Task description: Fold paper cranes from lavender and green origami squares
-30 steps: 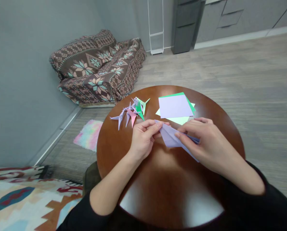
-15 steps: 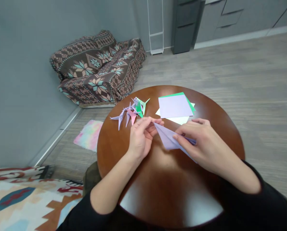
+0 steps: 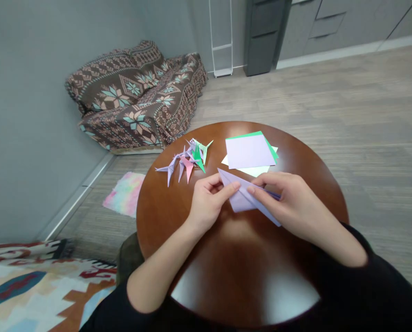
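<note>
A partly folded sheet of lilac origami paper [image 3: 242, 201] is held between my two hands above the table. My left hand [image 3: 209, 198] pinches its left part, thumb on top and fingers underneath. My right hand [image 3: 284, 198] grips the right part, with the thumb pressed on the upper face near a fold. One pointed corner sticks up to the left, and a loose flap hangs toward me. The fingers behind the paper are partly hidden.
Several folded paper cranes [image 3: 187, 159] in lilac, pink and green lie at the table's far left. A stack of square paper [image 3: 250, 151], lilac on top, lies beyond my hands. The round brown table [image 3: 167, 207] stands near a patterned sofa [image 3: 137, 99].
My left hand has closed onto the paper, its thumb now lying over the top face. The paper has tilted slightly, and the view has shifted a little.
</note>
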The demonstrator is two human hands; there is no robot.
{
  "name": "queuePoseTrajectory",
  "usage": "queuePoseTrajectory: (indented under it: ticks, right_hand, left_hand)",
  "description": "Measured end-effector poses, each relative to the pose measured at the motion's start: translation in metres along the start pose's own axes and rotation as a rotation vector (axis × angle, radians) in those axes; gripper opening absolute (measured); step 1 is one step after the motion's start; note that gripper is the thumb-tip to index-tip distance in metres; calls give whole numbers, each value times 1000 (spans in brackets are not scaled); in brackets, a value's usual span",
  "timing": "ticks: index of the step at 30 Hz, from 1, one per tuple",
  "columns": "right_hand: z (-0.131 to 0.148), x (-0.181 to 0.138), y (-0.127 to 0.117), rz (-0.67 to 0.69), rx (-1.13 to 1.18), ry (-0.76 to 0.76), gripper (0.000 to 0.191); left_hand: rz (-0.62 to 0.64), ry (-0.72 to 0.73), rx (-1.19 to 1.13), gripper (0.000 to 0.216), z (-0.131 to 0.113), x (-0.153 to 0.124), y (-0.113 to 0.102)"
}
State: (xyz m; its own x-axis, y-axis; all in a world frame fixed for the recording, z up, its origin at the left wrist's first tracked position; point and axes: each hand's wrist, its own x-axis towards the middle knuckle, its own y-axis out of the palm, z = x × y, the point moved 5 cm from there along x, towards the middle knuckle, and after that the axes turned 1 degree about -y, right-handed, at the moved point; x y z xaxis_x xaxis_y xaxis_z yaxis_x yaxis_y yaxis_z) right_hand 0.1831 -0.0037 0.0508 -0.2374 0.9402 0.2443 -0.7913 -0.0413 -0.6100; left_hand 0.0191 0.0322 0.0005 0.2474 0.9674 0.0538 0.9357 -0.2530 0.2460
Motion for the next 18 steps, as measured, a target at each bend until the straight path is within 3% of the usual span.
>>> queuePoseTrajectory:
  ticks: [2,8,18]
  right_hand:
    - [-1,0,-1,-1,31,25,23]
    - [0,1,-1,4,26,10,23]
    - [5,0,-4,35,9,-24,27]
  left_hand:
    - [-29,4,5,19,1,0,-3]
    - [38,-84,60,22,8,-3,0]
    - [37,-34,89,19,3,-4,1]
